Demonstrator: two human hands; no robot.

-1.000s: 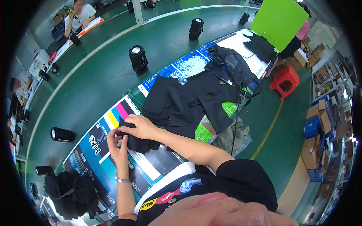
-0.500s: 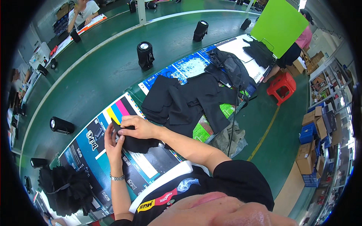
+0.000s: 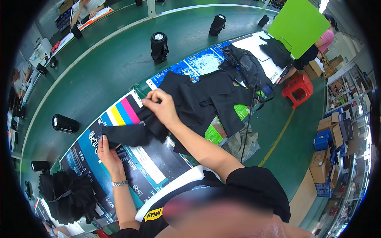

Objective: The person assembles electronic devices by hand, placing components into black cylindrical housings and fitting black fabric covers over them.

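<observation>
A strip of black cloth point(image 3: 127, 135) stretches over the printed sheet on the table in front of me. My left hand point(image 3: 109, 157) pinches its left end between thumb and fingers. Further right and higher, my right hand point(image 3: 162, 106) has its fingertips pressed together on an edge of dark cloth that hangs in folds below it. Whether both hands hold one single piece, I cannot tell. Just beyond my right hand lies a loose pile of black cloth pieces point(image 3: 198, 97), some overlapping.
A tied bundle of black cloth point(image 3: 65, 194) sits at the left. Black cylindrical speakers point(image 3: 159, 47) stand along the green surface beyond. A black mesh bag point(image 3: 248, 67) lies past the pile. To the right are a red stool point(image 3: 297, 90), cardboard boxes point(image 3: 320, 164) and a person near a green board point(image 3: 299, 27).
My hands have moved apart: the right one up and to the right, the left one down and to the left. The black cloth, bunched between them before, is now spread out.
</observation>
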